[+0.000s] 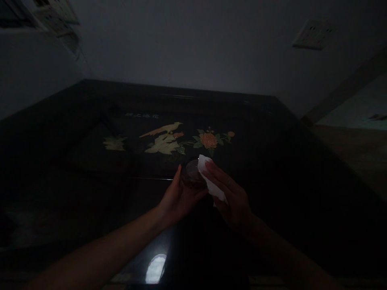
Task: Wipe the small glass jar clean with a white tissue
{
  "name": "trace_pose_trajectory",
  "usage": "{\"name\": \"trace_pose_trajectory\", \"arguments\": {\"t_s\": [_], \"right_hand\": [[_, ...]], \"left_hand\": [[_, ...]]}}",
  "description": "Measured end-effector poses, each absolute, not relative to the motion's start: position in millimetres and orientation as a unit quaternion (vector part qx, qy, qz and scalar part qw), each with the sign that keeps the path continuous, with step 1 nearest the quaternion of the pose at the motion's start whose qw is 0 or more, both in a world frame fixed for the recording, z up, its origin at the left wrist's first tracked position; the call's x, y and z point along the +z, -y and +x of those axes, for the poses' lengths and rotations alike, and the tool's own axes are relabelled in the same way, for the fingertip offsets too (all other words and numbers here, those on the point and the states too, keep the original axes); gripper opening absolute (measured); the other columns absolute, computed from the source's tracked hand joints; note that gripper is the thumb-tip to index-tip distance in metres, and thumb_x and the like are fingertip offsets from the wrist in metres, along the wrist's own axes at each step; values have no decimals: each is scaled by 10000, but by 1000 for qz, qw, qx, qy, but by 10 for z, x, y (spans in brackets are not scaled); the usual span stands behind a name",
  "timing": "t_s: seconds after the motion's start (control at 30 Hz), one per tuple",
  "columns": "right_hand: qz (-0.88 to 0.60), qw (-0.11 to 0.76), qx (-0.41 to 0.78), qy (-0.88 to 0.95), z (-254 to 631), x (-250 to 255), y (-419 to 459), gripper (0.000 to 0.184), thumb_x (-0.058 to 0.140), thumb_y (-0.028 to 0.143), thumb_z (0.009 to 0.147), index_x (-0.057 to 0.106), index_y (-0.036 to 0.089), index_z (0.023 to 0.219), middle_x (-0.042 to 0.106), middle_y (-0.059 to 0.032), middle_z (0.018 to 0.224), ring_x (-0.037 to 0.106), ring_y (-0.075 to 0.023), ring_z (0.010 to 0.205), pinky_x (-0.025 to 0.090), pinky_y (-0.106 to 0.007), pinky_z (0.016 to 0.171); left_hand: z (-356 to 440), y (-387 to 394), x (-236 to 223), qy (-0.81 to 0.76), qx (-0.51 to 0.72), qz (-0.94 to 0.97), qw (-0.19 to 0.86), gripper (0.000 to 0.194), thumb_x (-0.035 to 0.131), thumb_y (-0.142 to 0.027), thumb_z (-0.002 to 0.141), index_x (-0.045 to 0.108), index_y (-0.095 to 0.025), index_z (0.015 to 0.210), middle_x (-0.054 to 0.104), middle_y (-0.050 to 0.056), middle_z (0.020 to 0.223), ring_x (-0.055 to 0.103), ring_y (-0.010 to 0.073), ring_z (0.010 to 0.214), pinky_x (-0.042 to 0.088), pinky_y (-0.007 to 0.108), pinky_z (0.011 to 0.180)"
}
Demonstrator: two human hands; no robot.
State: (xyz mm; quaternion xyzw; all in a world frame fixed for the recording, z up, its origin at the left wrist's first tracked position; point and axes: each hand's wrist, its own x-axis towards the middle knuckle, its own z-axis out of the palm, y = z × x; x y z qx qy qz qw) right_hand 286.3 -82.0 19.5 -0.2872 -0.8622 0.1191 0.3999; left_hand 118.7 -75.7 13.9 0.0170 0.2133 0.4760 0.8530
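Note:
The scene is very dim. My left hand (183, 198) is closed around a round, dark, glassy vessel (191, 171), which looks like a bowl or ashtray; its exact kind is hard to make out. Thumb and fingers hold its near side and edges. A folded white tissue (214, 186) is pinched in my right hand (231, 191), its upper end against the vessel's right rim. Part of the vessel is hidden behind the tissue and my fingers.
A dark glossy tabletop (272, 169) spreads beneath my hands, with a bird-and-flower picture (208, 140) and some lettering (142, 116) farther back. A bright reflection (156, 268) shows near the front. Behind stands a wall (181, 44) with a pale vented plate (313, 34).

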Motion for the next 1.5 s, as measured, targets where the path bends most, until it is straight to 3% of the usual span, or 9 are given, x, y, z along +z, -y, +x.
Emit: {"name": "trace_pose_trajectory", "arguments": {"t_s": [0.17,0.33,0.57,0.73,0.9,1.1,1.33,1.5], "right_hand": [[-250,359,52,898,2832,191,838,545,275,365,972,335,97,1443,473,-175,1420,335,-260,1389,354,-502,1105],[-238,322,20,916,2762,219,869,581,211,421,980,440,50,1363,509,-187,1386,335,-251,1389,302,-476,1134],[-274,302,41,912,2744,226,850,520,259,333,974,380,85,1415,402,-169,1471,264,-240,1420,323,-464,1129],[-304,351,108,879,2793,221,827,520,313,290,960,296,167,1465,374,-126,1497,281,-238,1415,318,-493,1130],[-347,386,164,839,2815,174,791,501,343,204,954,321,209,1455,407,-96,1482,364,-193,1377,352,-439,1124],[-332,387,124,851,2853,135,768,503,372,194,940,347,197,1442,476,-109,1431,374,-218,1371,383,-483,1097],[-256,351,81,897,2827,187,819,506,302,289,957,355,124,1432,506,-153,1398,371,-227,1371,373,-483,1101],[-258,333,93,902,2795,206,833,519,258,355,973,363,131,1429,460,-136,1440,328,-218,1393,313,-471,1133]], "left_hand": [[1188,759,226,-236,452,-4,860,557,260,-484,974,493,-117,1322,718,76,926,656,166,793,436,312,910],[1149,784,184,-275,405,10,872,588,383,-534,925,536,-87,1275,708,77,804,645,188,702,468,305,773],[1242,859,185,-311,471,102,819,244,552,-224,888,681,-107,1059,691,31,713,631,166,715,462,267,789],[1278,882,124,-313,473,157,808,237,617,-254,854,680,-157,1061,717,62,944,637,185,871,468,282,795],[1230,876,107,-264,437,124,851,364,511,-435,907,654,-163,1101,691,108,1081,608,250,1053,418,426,956],[1201,789,103,-210,459,61,861,475,348,-462,964,573,-149,1242,687,101,1120,587,208,1106,364,395,1036],[1201,764,139,-223,444,35,867,504,341,-462,965,536,-124,1284,710,91,1019,640,191,953,399,321,965],[1214,807,146,-227,430,53,872,433,391,-426,959,633,-111,1134,715,67,870,647,160,798,432,279,877]]}}
